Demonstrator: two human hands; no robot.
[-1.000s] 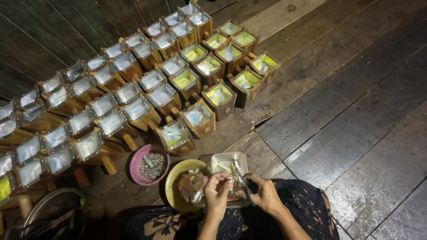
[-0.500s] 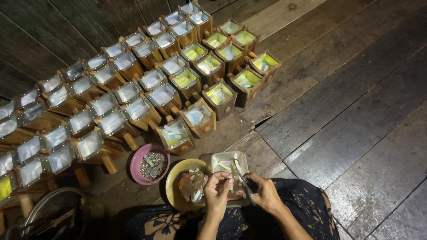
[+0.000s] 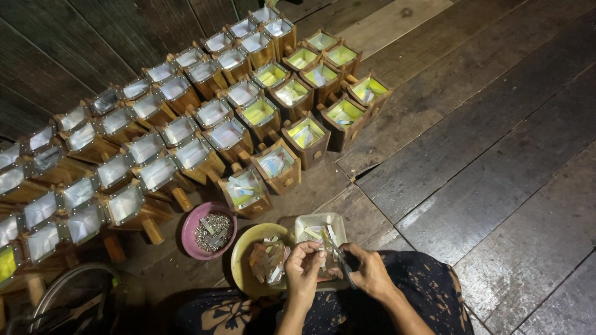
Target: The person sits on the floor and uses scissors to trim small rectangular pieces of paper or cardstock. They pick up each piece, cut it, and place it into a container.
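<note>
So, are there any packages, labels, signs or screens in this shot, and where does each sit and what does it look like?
No signs, screens or readable labels show.
Clear plastic container: on the floor under the hands, roughly square, holding pale strips.
Yellow bowl: left of it, round, with mixed paper pieces.
Pink bowl: further left, round, with small metal bits.
Wooden boxes: rows across the floor, open tops, white or yellow-green panels.

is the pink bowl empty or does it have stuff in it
Not empty. The pink bowl holds a heap of small silvery metal bits covering most of its bottom; what they are is too small to tell.
</note>
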